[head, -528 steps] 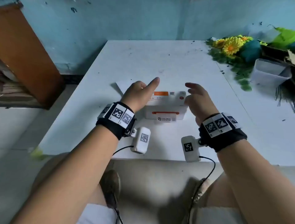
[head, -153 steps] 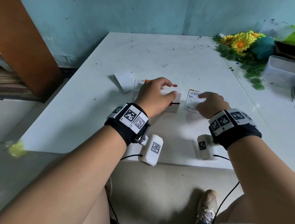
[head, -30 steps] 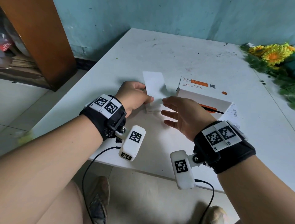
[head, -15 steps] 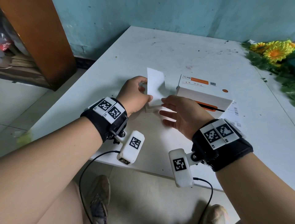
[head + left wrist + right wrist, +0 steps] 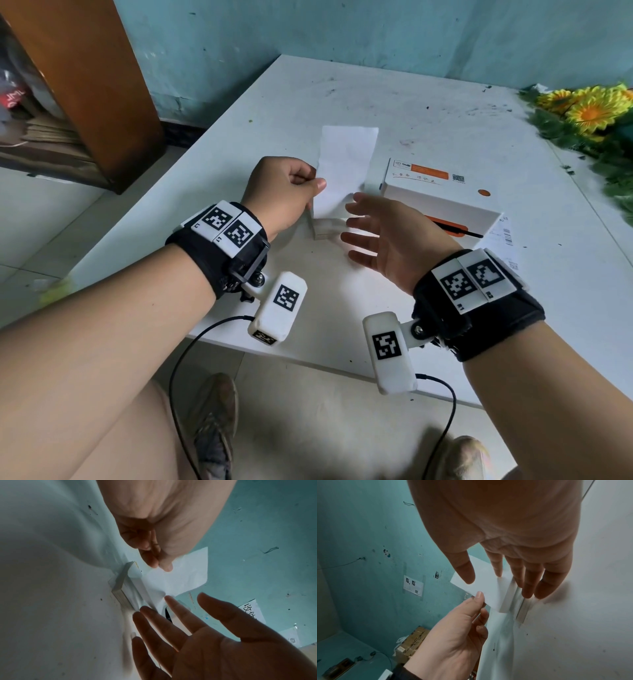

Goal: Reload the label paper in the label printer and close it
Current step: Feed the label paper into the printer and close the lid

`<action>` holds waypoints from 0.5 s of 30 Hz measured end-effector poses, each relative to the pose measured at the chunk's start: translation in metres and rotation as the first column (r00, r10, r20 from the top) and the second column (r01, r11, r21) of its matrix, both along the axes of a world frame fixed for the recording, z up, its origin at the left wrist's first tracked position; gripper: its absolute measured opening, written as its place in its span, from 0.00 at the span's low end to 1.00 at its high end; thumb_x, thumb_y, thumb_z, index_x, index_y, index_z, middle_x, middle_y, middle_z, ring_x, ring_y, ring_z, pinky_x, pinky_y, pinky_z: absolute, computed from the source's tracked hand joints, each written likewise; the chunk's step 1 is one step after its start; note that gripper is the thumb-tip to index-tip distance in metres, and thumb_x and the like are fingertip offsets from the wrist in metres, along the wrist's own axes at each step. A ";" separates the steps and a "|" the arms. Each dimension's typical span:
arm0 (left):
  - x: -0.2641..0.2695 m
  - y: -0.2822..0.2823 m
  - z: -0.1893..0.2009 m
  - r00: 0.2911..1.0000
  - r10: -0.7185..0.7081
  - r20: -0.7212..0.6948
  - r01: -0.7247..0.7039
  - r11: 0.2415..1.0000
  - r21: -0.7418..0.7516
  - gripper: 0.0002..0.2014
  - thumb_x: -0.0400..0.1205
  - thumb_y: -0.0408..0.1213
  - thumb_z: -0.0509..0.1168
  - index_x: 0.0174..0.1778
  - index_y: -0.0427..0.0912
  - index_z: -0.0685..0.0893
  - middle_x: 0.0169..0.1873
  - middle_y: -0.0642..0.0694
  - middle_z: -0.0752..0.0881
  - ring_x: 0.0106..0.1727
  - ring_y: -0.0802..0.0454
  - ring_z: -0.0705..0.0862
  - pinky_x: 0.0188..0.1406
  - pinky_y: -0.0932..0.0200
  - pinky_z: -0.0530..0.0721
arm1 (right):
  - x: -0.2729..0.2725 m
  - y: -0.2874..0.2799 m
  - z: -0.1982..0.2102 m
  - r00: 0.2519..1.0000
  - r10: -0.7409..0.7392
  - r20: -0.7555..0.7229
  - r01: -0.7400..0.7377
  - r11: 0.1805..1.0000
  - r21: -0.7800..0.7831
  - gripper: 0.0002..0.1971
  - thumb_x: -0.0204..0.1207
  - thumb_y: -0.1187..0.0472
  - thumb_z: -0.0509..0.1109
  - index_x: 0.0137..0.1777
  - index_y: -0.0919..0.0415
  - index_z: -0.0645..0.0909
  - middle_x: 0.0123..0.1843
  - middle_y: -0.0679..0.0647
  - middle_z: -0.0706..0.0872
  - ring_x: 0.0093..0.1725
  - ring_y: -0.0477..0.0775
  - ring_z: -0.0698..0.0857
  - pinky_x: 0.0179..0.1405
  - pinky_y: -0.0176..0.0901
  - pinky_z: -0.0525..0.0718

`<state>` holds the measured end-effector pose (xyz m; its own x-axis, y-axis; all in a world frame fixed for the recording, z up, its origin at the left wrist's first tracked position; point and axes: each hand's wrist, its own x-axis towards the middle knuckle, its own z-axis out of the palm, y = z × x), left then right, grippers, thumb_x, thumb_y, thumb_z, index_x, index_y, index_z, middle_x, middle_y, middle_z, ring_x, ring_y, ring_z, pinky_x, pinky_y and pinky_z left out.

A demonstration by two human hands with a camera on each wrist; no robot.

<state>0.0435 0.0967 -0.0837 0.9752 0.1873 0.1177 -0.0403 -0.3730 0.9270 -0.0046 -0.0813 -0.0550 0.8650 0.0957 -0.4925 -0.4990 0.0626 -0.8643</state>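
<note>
A white stack of fan-fold label paper point(image 5: 325, 229) lies on the white table point(image 5: 376, 102), left of the white label printer point(image 5: 442, 202) with its orange stripe. My left hand point(image 5: 308, 186) pinches the top sheet point(image 5: 344, 161) between thumb and fingers and holds it lifted upright. The same sheet point(image 5: 185, 573) shows in the left wrist view, and the sheet point(image 5: 481, 588) again in the right wrist view. My right hand point(image 5: 356, 226) hovers open, fingers spread, just right of the stack point(image 5: 506, 599). Whether it touches the paper I cannot tell.
A printed label point(image 5: 503, 240) lies by the printer's right side. Artificial yellow flowers point(image 5: 589, 109) sit at the table's far right. A brown wooden cabinet point(image 5: 85, 85) stands left of the table. The table's near edge is just under my wrists.
My left hand has raised the top sheet a little higher off the stack. My right hand has stayed open beside it. The printer has not moved in the last second.
</note>
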 end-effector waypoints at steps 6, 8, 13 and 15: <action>-0.003 0.003 0.004 0.998 0.025 -0.049 -0.026 1.000 -0.009 0.04 0.86 0.30 0.72 0.45 0.39 0.87 0.26 0.51 0.87 0.21 0.60 0.86 0.28 0.68 0.79 | 0.000 0.000 0.000 0.999 0.013 0.029 -0.014 1.000 0.011 0.12 0.87 0.61 0.73 0.68 0.50 0.85 0.62 0.60 0.91 0.61 0.63 0.93 0.66 0.56 0.86; -0.005 0.001 0.007 0.997 -0.009 -0.072 0.005 0.998 -0.063 0.05 0.86 0.27 0.72 0.46 0.39 0.85 0.32 0.46 0.90 0.24 0.56 0.90 0.21 0.70 0.75 | -0.001 -0.001 0.002 0.999 0.027 0.024 -0.027 1.000 0.003 0.05 0.87 0.61 0.72 0.55 0.49 0.85 0.54 0.57 0.90 0.55 0.61 0.90 0.63 0.54 0.85; -0.011 -0.005 0.013 0.994 -0.058 -0.089 0.037 0.974 -0.222 0.04 0.86 0.30 0.72 0.51 0.42 0.85 0.39 0.48 0.92 0.34 0.52 0.95 0.25 0.67 0.81 | -0.002 -0.001 0.004 0.998 0.048 0.044 -0.048 0.999 -0.003 0.06 0.87 0.60 0.72 0.52 0.46 0.87 0.56 0.56 0.89 0.55 0.59 0.89 0.59 0.52 0.85; -0.012 -0.008 0.015 0.995 -0.040 -0.090 0.014 0.962 -0.274 0.04 0.87 0.34 0.72 0.48 0.44 0.85 0.37 0.52 0.90 0.37 0.50 0.96 0.27 0.65 0.84 | -0.001 -0.002 0.005 0.997 0.047 0.060 -0.046 0.999 -0.006 0.08 0.87 0.60 0.72 0.53 0.44 0.87 0.58 0.57 0.90 0.57 0.59 0.90 0.63 0.53 0.85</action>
